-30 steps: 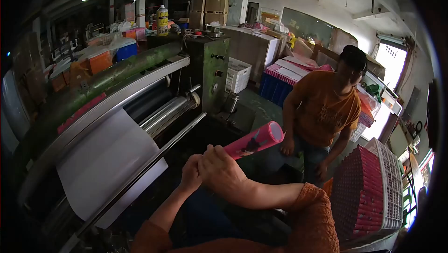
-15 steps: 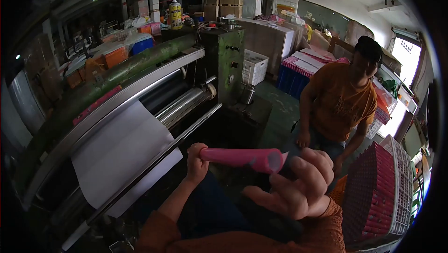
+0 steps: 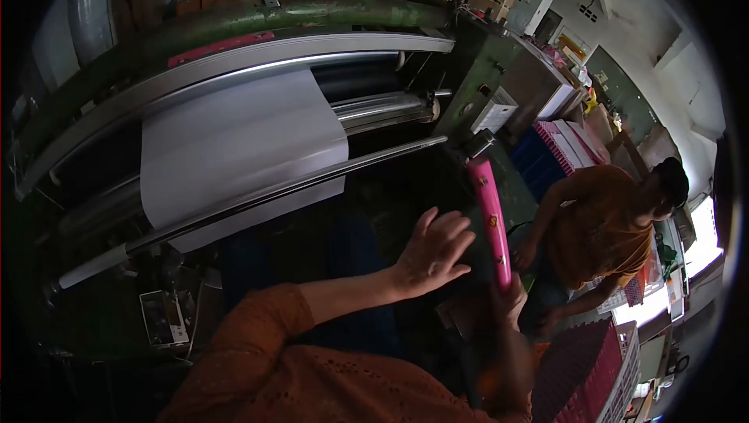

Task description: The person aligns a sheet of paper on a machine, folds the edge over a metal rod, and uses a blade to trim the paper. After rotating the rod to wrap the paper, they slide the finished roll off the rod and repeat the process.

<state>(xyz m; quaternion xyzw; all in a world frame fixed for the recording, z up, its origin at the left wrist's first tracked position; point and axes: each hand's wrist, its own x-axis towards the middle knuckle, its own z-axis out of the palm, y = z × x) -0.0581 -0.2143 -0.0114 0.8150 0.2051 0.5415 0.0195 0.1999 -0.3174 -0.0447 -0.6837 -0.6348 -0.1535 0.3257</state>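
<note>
Right of the steel bar (image 3: 394,154), the right hand (image 3: 512,300) gripped a seemingly finished pink roll (image 3: 491,220), not yet set down, the left hand (image 3: 431,257) open and empty.

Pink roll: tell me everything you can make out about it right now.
The pink roll is long, slim and round-sided, bright pink with small yellowish and dark printed marks. Its surface looks smooth and slightly shiny, like printed film or coated paper. The right hand grips its lower end and holds it up, the top leaning slightly left in the view. The open left hand is beside it, apart. The top is blurred, so I cannot tell whether it is hollow.
</note>
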